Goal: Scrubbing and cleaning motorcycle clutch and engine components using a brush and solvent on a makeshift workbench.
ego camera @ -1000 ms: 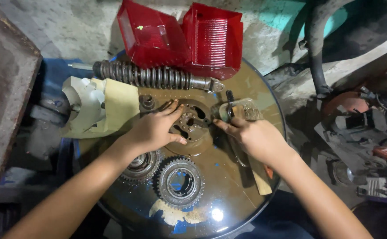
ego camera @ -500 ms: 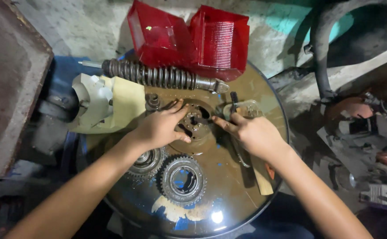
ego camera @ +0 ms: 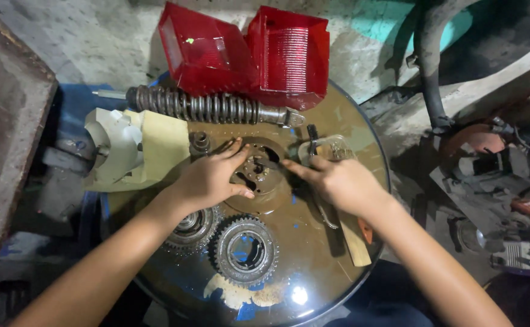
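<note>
- Where the round, oily drum top [ego camera: 313, 266] meets its left edge, a cream plastic housing [ego camera: 133, 152] lies half on and half off it, touching the coiled shock spring [ego camera: 207, 108] that runs along the far edge.
- Just right of the housing, the left hand [ego camera: 207, 180] rests flat with fingers spread over the left half of a round metal hub [ego camera: 260, 175] near the middle of the drum top; it presses on the hub and grips nothing.
- Toward the near edge lie two toothed gears: one [ego camera: 192, 227] partly under the left wrist, the other [ego camera: 245, 250] just beside it.
- Right of the hub, the right hand [ego camera: 344, 181] has its forefinger touching the hub's right rim, its other fingers loosely curled over a dark tool [ego camera: 321, 203]; I cannot tell whether they clasp it.
- Beyond the far edge stand two red lamp lenses [ego camera: 247, 54].
</note>
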